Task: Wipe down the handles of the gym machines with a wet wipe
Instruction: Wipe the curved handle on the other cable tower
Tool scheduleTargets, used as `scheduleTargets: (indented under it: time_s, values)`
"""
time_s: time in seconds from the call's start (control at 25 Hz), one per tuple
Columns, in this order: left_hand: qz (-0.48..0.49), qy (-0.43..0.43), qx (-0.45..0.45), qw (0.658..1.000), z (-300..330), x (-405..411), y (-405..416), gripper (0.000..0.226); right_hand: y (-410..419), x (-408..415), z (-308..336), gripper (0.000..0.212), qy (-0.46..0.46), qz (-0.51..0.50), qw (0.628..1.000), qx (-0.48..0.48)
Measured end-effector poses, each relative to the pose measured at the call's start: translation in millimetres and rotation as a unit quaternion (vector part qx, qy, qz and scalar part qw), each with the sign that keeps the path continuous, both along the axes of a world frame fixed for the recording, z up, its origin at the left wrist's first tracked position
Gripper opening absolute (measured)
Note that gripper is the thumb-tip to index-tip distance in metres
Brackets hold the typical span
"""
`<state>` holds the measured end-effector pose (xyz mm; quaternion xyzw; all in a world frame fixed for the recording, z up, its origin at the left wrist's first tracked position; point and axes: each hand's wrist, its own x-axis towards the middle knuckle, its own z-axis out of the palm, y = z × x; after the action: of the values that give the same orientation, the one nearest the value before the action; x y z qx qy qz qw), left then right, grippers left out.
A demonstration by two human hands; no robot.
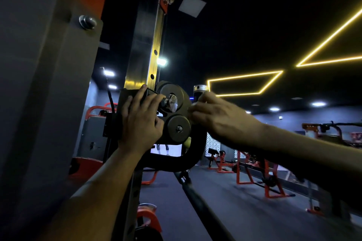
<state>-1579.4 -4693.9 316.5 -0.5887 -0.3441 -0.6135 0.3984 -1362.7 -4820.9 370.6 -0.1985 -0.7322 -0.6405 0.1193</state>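
Observation:
A black pulley carriage (177, 121) sits on the upright column (145, 51) of a cable machine, at head height. My left hand (142, 121) lies over the carriage's left side, its fingers curled toward the chrome adjustment knob (171, 101). My right hand (217, 115) grips the upright black handle (199, 92) with a chrome cap on the carriage's right side, and something pale like a wipe (193, 104) shows at my fingertips. A curved black bar (188, 160) hangs below the carriage.
A grey and orange machine frame (58, 84) fills the left side, close to my face. A black cable (197, 201) runs down to the floor. Orange benches and racks (260, 172) stand across the dark gym floor to the right.

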Motion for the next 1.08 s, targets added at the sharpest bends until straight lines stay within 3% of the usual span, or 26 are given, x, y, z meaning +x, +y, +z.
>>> scheduleTargets:
  time_s: [0.16,0.32,0.44,0.56,0.68,0.84,0.96,1.08]
  values:
    - [-0.002,-0.001,-0.006,1.0,0,-1,1,0.066,-6,-2,-8,0.039,-0.072,-0.014,0.997,-0.022]
    - [-0.004,-0.006,-0.01,1.0,0,0,0,0.065,-6,5,30,0.043,-0.014,-0.019,1.0,0.002]
    - [-0.009,-0.005,-0.005,1.0,0,-1,1,0.064,2,3,13,0.035,0.039,-0.001,0.999,-0.004]
    - [-0.001,0.0,-0.01,1.0,2,0,0,0.065,1,1,-23,0.036,0.003,0.011,0.999,-0.039]
    - [-0.006,-0.001,-0.023,1.0,1,0,0,0.066,-4,0,-3,0.037,-0.039,-0.011,0.999,-0.012]
    - [-0.003,-0.003,-0.018,1.0,-1,-2,2,0.065,5,-1,34,0.037,0.023,-0.065,0.998,0.002]
    - [-0.012,-0.006,-0.011,1.0,-1,2,-1,0.066,4,-4,17,0.024,0.095,-0.012,0.995,-0.001]
    - [-0.009,-0.006,-0.009,1.0,-1,0,0,0.066,3,-8,-15,0.013,0.094,0.019,0.995,-0.035]
